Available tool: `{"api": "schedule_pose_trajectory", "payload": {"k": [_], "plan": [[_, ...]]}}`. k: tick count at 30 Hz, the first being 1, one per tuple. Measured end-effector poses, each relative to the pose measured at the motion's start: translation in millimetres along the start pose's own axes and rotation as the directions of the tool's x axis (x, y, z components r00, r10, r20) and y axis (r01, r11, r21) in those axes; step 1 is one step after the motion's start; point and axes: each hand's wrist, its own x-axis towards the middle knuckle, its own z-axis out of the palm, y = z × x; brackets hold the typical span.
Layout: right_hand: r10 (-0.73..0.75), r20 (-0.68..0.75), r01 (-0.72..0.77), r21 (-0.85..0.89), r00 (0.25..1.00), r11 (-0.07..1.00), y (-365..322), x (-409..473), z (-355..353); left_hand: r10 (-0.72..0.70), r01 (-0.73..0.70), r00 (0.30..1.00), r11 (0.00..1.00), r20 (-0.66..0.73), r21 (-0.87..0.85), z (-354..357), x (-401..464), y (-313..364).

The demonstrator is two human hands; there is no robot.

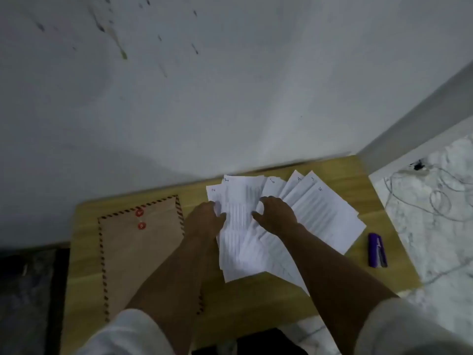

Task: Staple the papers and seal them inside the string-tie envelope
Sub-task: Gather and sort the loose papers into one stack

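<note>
Seen from the head camera: a fan of white printed paper sheets (258,226), hand-numbered at their top corners, spread over the middle of a small light wooden worktop (256,301) pushed against a grey-white wall (230,85). Left of the sheets, touching or nearly touching their edge, a flat brown string-tie envelope (133,254) with a red-and-dark striped border and two red button discs near its flap, lying face up, partly crossed by the left forearm. Right of the sheets, apart from them, a purple stapler (377,250) lying near the worktop's right edge. Left hand (204,219) at the sheets' left side, fingers curled over the edge of the sheets marked 1 and 2, gripping them. Right hand (275,213) on top of the sheets' middle, fingers bent and spread, pressing down on the paper; whether a sheet is pinched under them cannot be told through the blur. Pale short sleeves at the bottom corners. Beyond the worktop, right of the stapler, a white marbled floor (435,226) with a thin loose cable (440,201) looped across it.
</note>
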Motion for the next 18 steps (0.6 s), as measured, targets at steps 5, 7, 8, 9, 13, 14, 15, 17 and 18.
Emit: {"api": "schedule_pose_trajectory", "payload": {"k": [5, 7, 8, 9, 13, 14, 15, 17, 18], "plan": [[0.013, 0.028, -0.014, 0.017, 1.0, 1.0, 14, 22, -1, -0.197, 0.193, 0.98, 0.968, -0.008, -0.161, 12, 40, 7], [-0.018, 0.021, 0.018, 0.016, 1.0, 1.0, 17, 29, -1, -0.249, 0.239, 0.968, 0.949, -0.022, -0.204, 17, 50, 11], [-0.032, 0.0, 0.032, 0.01, 0.999, 0.999, 18, 33, -2, -0.265, 0.251, 0.963, 0.944, -0.042, -0.214, 19, 54, 13], [-0.037, -0.01, 0.037, -0.001, 0.999, 0.999, 19, 36, -2, -0.283, 0.264, 0.958, 0.936, -0.05, -0.231, 20, 58, 15], [-0.054, -0.029, 0.054, -0.026, 0.998, 0.998, 20, 42, -2, -0.295, 0.27, 0.954, 0.924, -0.054, -0.271, 27, 68, 19], [-0.057, -0.029, 0.056, -0.032, 0.998, 0.998, 20, 42, -1, -0.292, 0.268, 0.955, 0.925, -0.055, -0.269, 29, 69, 20], [-0.057, -0.024, 0.056, -0.038, 0.998, 0.998, 19, 41, -1, -0.283, 0.258, 0.957, 0.929, -0.058, -0.266, 29, 68, 20], [-0.053, 0.0, 0.053, -0.044, 0.999, 0.998, 19, 40, -1, -0.259, 0.23, 0.963, 0.934, -0.075, -0.272, 31, 66, 22], [-0.052, 0.019, 0.053, -0.039, 0.998, 0.998, 18, 40, -2, -0.246, 0.213, 0.966, 0.935, -0.085, -0.284, 29, 64, 24]]}}
